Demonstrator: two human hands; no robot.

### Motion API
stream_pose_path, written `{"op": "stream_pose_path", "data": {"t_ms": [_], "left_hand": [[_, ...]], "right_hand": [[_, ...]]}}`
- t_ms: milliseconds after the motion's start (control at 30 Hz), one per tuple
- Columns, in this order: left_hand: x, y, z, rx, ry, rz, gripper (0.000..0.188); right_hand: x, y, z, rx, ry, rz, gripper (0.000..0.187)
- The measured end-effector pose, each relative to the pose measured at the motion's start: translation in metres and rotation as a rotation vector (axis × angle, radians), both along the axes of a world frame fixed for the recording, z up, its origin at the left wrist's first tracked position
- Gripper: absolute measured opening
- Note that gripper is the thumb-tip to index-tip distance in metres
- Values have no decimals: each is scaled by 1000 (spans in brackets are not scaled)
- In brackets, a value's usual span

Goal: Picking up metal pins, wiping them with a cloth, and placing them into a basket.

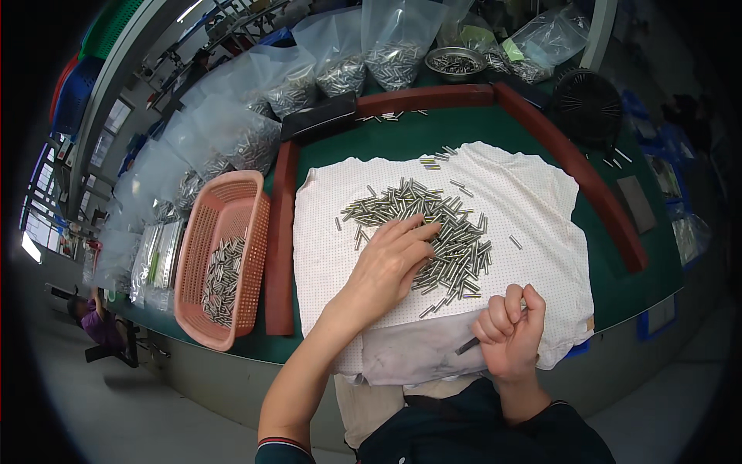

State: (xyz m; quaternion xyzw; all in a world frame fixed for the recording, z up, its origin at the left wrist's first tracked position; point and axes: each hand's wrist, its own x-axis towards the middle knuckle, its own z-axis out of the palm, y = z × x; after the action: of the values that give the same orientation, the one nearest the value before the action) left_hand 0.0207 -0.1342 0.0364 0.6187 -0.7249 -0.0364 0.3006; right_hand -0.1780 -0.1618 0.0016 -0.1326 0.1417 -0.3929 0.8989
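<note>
A heap of short metal pins (456, 267) lies on a white dotted cloth (332, 263). Over the heap's near left side, my left hand (394, 259) reaches with bent, slightly parted fingers. Its fingertips touch the pins, and whether any pin is between them is hidden. Near the cloth's front edge, my right hand (510, 329) is closed in a loose fist, thumb up. Out of its lower left side sticks a short dark rod (468, 346); the rest of the rod is hidden by the fingers. Beneath that rod a greyish cloth (417, 352) is spread on the white one.
Left of the cloth stands a pink plastic basket (185, 271) partly filled with pins. Reddish-brown bars (610, 209) frame the green tabletop (464, 124). Clear bags of pins (394, 58), a metal bowl (456, 63) and a black fan (586, 107) line the back. Another person (100, 321) sits far left.
</note>
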Motion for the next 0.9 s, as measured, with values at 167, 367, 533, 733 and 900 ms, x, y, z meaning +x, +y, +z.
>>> {"op": "stream_pose_path", "data": {"t_ms": [167,367,533,733,900], "left_hand": [[4,4,-7,104,6,-70,11],[21,35,-13,80,52,50,13],[28,57,-19,80,148,133,12],[19,70,-13,127,264,171,13],[24,73,-12,61,177,149,14]], "right_hand": [[-1,0,0,9,8,-5,39],[-1,-1,2,1,26,2,40],[0,-1,-1,-22,19,10,39],[1,-1,0,-25,21,5,39],[2,0,0,-19,35,0,38]]}}
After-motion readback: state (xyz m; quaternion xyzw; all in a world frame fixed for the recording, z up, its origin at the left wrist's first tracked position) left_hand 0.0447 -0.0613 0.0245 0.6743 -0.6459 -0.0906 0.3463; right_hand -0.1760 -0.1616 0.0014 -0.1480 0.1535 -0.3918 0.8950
